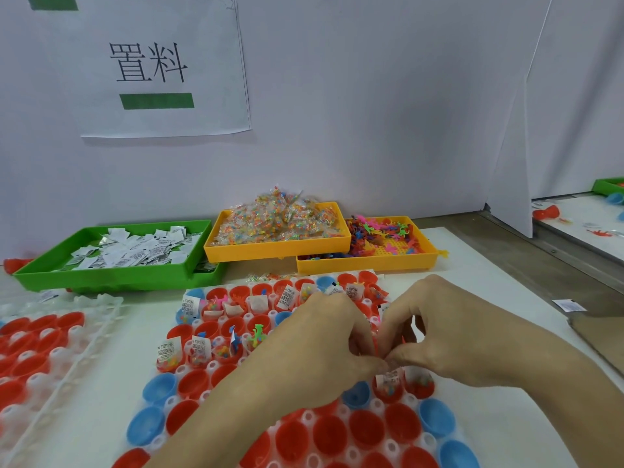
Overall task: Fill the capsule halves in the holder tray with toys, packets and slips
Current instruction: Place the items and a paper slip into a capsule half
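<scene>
Head view, and we're looking down on the holder tray, a clear plastic sheet lying flat on the white table, its long axis running away from us toward the wall. Its pockets hold red and blue capsule halves, all cupped mouth-up. The far rows already carry toys, packets and slips standing on edge; the near rows show bare cups.

Both hands meet over the right middle of the tray. The left hand is curled, fingertips drawn together at the meeting point. The right hand is curled too, thumb and forefinger pressed tight. Between them we make out a thin red sliver, upright, pinched where the fingertips meet; which hand actually has it, we can't say for sure. Just below the fingertips sits a red half with a printed slip and coloured bits inside.

Along the back, a green bin of white slips on the left, a yellow bin heaped with clear packets of coloured beads in the middle, and a second yellow bin of small bright toy figures on the right. A second holder tray lies at the far left, partly out of frame.
</scene>
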